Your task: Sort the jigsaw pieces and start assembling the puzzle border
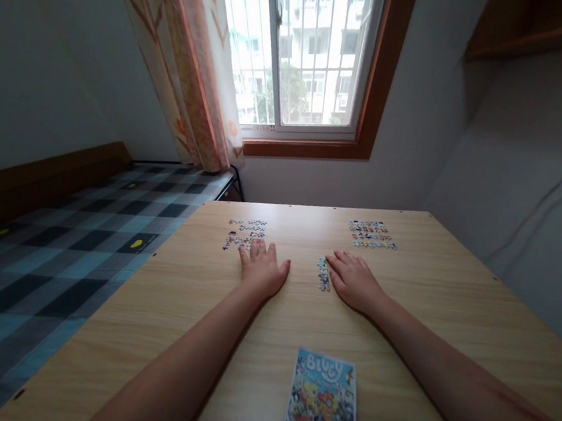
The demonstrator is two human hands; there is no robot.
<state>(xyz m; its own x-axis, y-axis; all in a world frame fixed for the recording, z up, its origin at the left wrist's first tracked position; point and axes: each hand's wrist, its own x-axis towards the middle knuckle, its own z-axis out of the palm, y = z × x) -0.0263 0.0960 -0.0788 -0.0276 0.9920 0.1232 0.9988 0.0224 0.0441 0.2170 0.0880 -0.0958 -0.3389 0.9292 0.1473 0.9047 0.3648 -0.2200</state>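
My left hand (263, 267) lies on the table with its fingers spread. Its fingertips touch or cover the near edge of a loose group of jigsaw puzzle pieces (246, 227). Beside a narrow joined strip of puzzle pieces (323, 274) rests my right hand (353, 280), palm down with fingers stretched out, the fingertips at the strip's right edge. Farther back on the right, more puzzle pieces (371, 235) sit in several neat rows. A picture card or box with "Bluey" printed on it (324, 402) lies near the front, between my forearms.
The pieces lie on a light wooden table (428, 286). To the left stands a bed with a checked cover (87, 237). Behind the table are a window (322, 54) and a flowered curtain (178, 45). A wooden shelf (545, 37) hangs at upper right.
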